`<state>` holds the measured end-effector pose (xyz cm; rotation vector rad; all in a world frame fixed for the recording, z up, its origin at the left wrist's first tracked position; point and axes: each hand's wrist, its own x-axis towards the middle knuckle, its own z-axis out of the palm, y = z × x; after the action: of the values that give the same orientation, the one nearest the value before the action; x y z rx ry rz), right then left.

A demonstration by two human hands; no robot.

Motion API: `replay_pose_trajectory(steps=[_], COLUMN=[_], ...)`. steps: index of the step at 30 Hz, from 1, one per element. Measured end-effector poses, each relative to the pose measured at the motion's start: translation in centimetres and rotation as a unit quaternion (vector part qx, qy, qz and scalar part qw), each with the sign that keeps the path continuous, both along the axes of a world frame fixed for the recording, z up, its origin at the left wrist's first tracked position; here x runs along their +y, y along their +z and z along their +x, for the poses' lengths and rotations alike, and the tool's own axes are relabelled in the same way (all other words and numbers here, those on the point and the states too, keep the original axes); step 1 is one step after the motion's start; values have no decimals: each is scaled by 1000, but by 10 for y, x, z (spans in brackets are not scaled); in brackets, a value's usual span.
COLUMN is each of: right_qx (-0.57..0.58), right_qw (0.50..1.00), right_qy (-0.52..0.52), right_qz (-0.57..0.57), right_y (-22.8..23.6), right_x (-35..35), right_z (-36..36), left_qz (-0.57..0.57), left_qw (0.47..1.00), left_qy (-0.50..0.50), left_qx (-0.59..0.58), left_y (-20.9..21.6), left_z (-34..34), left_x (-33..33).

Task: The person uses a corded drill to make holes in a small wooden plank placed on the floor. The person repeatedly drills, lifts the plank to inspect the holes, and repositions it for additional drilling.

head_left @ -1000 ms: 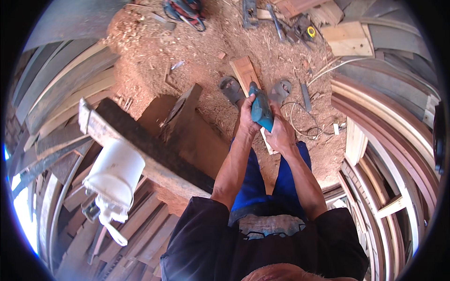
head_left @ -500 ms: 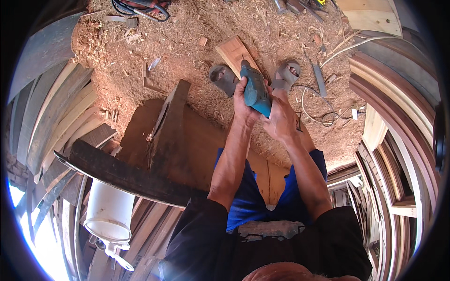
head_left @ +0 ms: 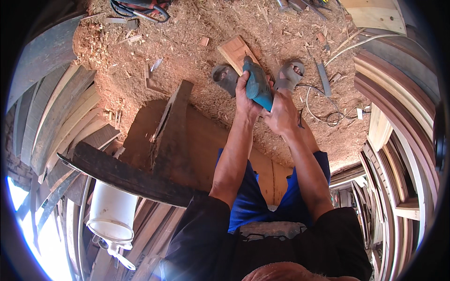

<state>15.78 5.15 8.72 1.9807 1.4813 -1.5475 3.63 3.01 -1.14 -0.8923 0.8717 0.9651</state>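
Note:
A teal power drill [head_left: 258, 86] is gripped in both hands, its chuck pointing away from me and down. My left hand [head_left: 245, 97] wraps round the left side of its body, thumb on top. My right hand [head_left: 282, 112] closes round the drill's rear right side, where the handle is mostly hidden. Under the drill's tip lies a flat reddish wooden board [head_left: 236, 49] on the ground between my sandalled feet. The bit end meets or nearly meets the board; actual contact is too small to tell.
Sawdust and wood chips cover the floor [head_left: 187, 56]. A square [head_left: 149, 79] lies to the left, a loose cable [head_left: 328, 119] to the right. A red corded tool [head_left: 140, 7] is at the far left. Stacked planks [head_left: 51, 122] and a white bucket [head_left: 111, 208] stand left, wooden frames [head_left: 398, 93] right.
The whole view has shifted slightly, with the scene a little further right. Both hands keep hold of the drill over the board, with little other visible movement.

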Motion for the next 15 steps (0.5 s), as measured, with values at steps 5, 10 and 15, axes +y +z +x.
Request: replay_pose_trajectory(steps=[5,10,15], right_qx=[1,-10,-13], right_qw=[1000,1000,1000], right_qy=[1,8,1], right_qz=[-16,-21,-3], right_y=[-7,-12,-16], right_x=[-2,-4,-8], right_z=[-1,-2,-2], left_qz=[2,11,2], left_qw=[1000,999,998], left_qy=[-7,-40,-48], left_qx=[4,34,45], left_y=[-2,1,0], left_z=[-2,-1,0], left_x=[1,6,8])
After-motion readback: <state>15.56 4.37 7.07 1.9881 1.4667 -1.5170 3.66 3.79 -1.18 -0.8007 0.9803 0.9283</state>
